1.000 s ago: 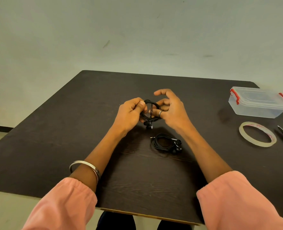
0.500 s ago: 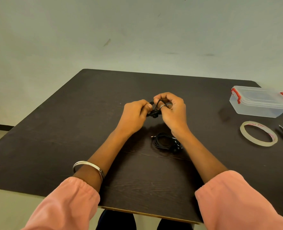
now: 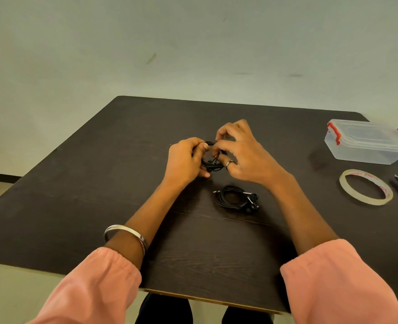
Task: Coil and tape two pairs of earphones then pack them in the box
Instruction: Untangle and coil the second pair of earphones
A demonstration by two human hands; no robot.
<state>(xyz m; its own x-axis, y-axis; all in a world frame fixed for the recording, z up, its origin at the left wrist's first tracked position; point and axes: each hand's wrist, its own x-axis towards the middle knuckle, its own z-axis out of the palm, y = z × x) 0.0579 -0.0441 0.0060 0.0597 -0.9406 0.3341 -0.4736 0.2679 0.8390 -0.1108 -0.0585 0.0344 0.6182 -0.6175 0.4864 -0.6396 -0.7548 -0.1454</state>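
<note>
Dark wood table (image 3: 100, 195) carries everything: the clear box (image 3: 366, 146) and tape roll (image 3: 366, 187) sit well right of my fingers, the second coiled earphones (image 3: 236, 198) just below them. My left hand (image 3: 185, 160) and right hand (image 3: 242, 152) both pinch the first earphones (image 3: 213, 160); untaped, I judge that coil could spring loose if either grip slackens. My fingers hide most of its loops.

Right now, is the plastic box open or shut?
Shut: the plastic box has its clear lid seated flat, with the red latches at both ends down.
</note>
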